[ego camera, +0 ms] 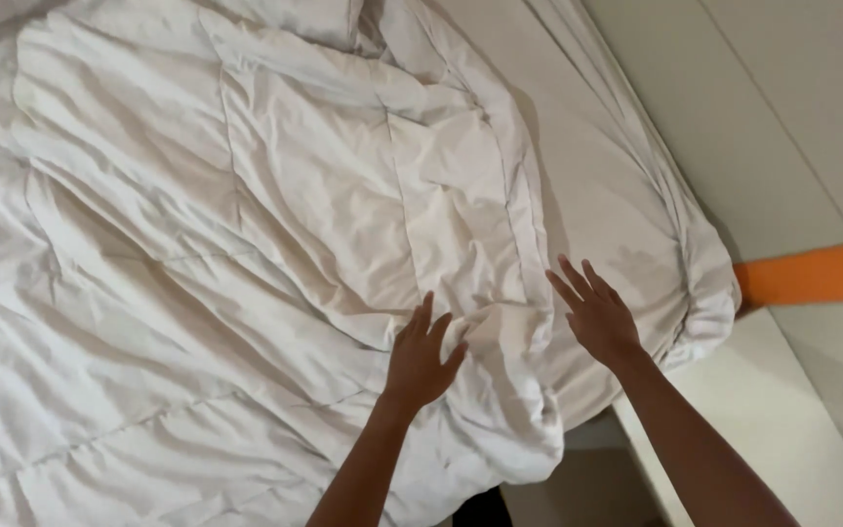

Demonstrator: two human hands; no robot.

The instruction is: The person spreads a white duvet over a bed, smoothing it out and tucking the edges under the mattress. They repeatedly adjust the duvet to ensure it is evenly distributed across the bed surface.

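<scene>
Below, rumpled white quilted duvet [246, 224] — left hand [420, 356] flat on it, right hand [597, 317] splayed, released

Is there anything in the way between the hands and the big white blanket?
No, nothing visible is in the way. The left hand already lies flat on the rumpled white comforter, near its edge. The right hand is spread open over the bare sheet, just beside the comforter's edge.

A bed [626, 195] with a white fitted sheet stands on a pale floor [792, 88] crossed by an orange strip [812, 273].
</scene>
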